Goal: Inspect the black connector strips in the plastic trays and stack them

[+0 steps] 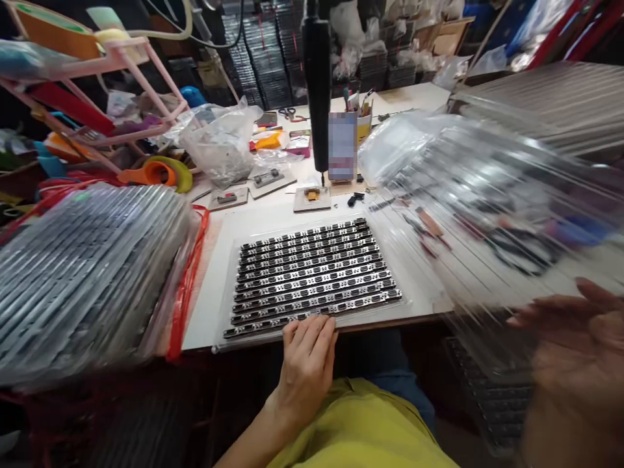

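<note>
A clear plastic tray (221, 325) lies on the white table in front of me, holding several rows of black-and-silver strips (312, 273) side by side. My left hand (311, 351) has its fingers together and curled over the tray's front edge, by the nearest strip; its thumb is hidden. Off to the right, my right hand (572, 338) is smeared by motion at the near edge of another clear ribbed plastic tray (468, 195). That tray is tilted, blurred and raised over the table's right side, and no strips show in it.
Stacked clear trays (92, 279) with a red strap (188, 286) stand at left. A black electric screwdriver (318, 91) hangs above a small fixture block (312, 200). Behind are a phone (342, 146) and a plastic bag (219, 143). Pliers (422, 231) lie beneath the raised tray.
</note>
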Tool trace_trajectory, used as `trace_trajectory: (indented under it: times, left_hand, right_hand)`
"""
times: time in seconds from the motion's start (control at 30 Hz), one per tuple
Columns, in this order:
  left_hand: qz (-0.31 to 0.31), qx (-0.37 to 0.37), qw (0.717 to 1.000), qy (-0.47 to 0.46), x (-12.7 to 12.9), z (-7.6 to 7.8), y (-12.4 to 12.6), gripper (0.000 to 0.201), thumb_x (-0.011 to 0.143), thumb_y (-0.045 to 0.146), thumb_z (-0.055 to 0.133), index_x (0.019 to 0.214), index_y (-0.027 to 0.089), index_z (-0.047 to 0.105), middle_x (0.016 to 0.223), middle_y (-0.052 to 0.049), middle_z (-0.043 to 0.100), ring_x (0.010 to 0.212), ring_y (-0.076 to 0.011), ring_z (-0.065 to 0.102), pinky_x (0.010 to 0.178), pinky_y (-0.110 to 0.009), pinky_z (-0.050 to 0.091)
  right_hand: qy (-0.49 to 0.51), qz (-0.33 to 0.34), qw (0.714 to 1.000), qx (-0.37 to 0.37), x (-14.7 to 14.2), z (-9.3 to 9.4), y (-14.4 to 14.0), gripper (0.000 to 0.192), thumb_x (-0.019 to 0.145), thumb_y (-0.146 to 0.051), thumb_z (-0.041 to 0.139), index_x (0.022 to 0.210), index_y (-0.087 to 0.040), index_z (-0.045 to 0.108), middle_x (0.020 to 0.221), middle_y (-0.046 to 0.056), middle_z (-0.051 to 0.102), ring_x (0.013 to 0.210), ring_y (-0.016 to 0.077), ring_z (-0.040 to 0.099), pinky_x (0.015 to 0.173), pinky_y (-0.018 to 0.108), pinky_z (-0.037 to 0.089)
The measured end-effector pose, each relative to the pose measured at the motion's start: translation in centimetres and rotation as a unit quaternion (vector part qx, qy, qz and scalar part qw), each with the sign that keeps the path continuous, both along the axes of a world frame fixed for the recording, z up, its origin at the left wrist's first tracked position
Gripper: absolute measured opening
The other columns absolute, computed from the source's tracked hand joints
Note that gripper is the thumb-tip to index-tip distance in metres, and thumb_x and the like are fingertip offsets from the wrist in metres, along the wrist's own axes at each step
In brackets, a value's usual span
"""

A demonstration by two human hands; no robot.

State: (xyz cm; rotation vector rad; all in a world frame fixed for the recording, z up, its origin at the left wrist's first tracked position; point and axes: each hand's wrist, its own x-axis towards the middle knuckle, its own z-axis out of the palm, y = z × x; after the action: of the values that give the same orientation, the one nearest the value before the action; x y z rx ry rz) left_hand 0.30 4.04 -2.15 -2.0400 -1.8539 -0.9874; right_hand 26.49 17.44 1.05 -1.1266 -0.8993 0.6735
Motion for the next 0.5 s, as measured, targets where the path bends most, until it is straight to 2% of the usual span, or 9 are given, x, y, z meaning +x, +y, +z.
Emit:
trace_trajectory:
  times: [0.1,0.3,0.4,0.5]
  left_hand:
    - [-0.01,0.013,1.0,-0.017,0.4,0.2,0.6,0.026,0.083,0.003,0.056,0.106,0.015,0.06,0.091,-0.007,0.071,0.084,-0.0189,0.065,0.082,-0.036,0.04]
    - [-0.04,0.026,0.998,-0.047,0.7,1.0,2.0,0.026,0.081,0.001,0.057,0.103,0.016,0.061,0.09,-0.006,0.07,0.083,-0.0172,0.064,0.08,-0.035,0.041]
    - [-0.001,0.04,0.999,-0.023,-1.4,1.5,1.7,0.025,0.081,0.004,0.06,0.102,0.017,0.063,0.092,-0.006,0.07,0.086,-0.018,0.064,0.081,-0.035,0.041]
    - [0.097,0.058,0.994,-0.002,-5.5,1.9,0.5,0.023,0.082,0.011,0.061,0.104,0.018,0.065,0.095,-0.008,0.07,0.09,-0.0204,0.063,0.087,-0.038,0.042]
  right_hand:
    - [0.018,-0.01,0.999,0.041,-0.8,0.6,-0.4,0.03,0.07,-0.02,0.055,0.093,-0.015,0.073,0.065,0.005,0.062,0.052,0.0202,0.059,0.043,0.038,0.045]
    - [0.028,-0.021,0.999,0.04,-0.2,0.5,-0.6,0.031,0.072,-0.018,0.054,0.096,-0.017,0.073,0.066,0.005,0.063,0.055,0.0209,0.06,0.043,0.038,0.046]
    - [0.023,-0.021,0.999,0.039,0.0,0.7,-0.6,0.032,0.071,-0.018,0.054,0.096,-0.017,0.073,0.067,0.005,0.063,0.056,0.0215,0.06,0.045,0.039,0.046]
    - [0.019,-0.03,0.999,0.024,0.4,0.6,-0.6,0.031,0.071,-0.02,0.053,0.094,-0.019,0.073,0.067,0.005,0.062,0.056,0.0221,0.059,0.046,0.041,0.046]
